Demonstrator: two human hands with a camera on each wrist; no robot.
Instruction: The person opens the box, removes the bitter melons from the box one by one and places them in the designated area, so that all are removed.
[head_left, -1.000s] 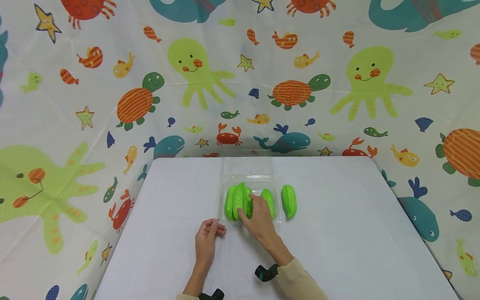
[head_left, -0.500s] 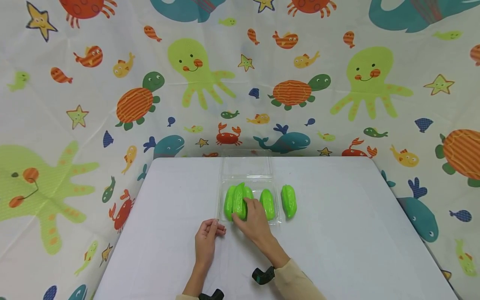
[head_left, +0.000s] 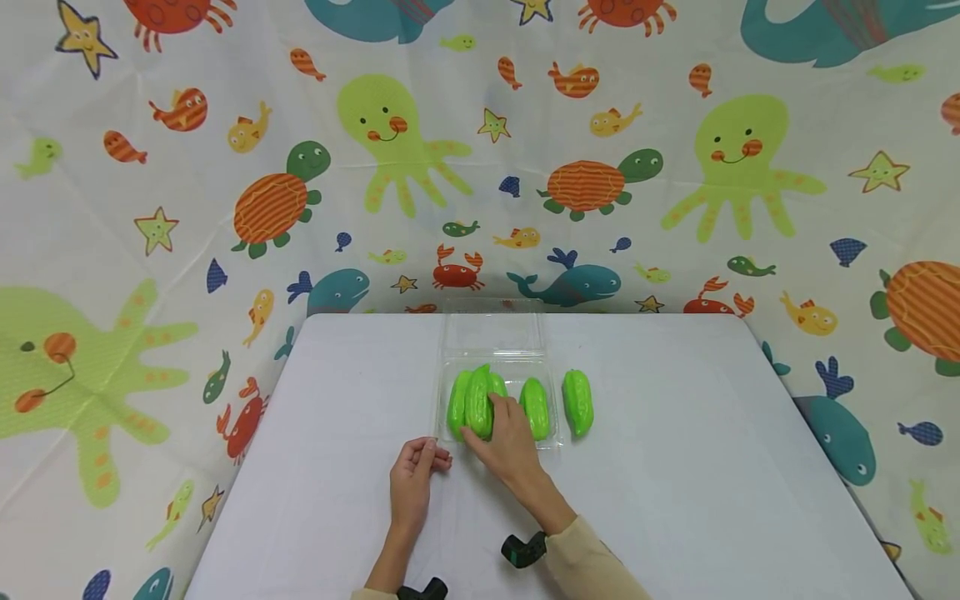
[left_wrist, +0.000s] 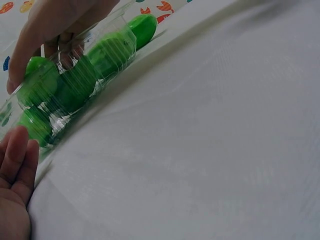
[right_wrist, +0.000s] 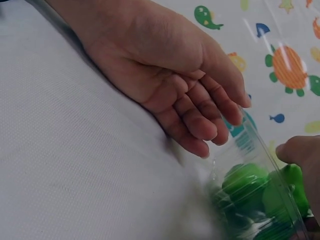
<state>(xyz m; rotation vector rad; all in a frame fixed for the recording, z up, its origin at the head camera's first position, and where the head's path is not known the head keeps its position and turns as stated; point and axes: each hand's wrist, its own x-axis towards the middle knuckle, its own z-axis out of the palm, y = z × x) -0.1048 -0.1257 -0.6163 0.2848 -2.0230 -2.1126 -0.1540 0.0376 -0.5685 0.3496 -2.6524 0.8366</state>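
A clear plastic clamshell container [head_left: 442, 417] stands open on the white table with several bright green, ridged cucumbers inside. One cucumber [head_left: 477, 400] lies on top of the left group. My right hand [head_left: 510, 446] reaches over the front rim and grips this top cucumber, thumb on its left and fingers on its right. Another cucumber [head_left: 535, 408] lies apart at the container's right side. At the front left corner my left hand [head_left: 412, 483] pinches the rim between thumb and fingers, as the right wrist view shows with the left thumb [right_wrist: 235, 82] at the edge.
A single cucumber [head_left: 577, 403] lies on the table just right of the container. The container's raised lid [head_left: 492, 333] leans back at the table's far edge. Behind hangs a cloth [head_left: 420, 233] printed with sea animals.
My right hand has moved left from the gap between the cucumbers to the top one of the left group. The left hand has stayed at the container's corner.
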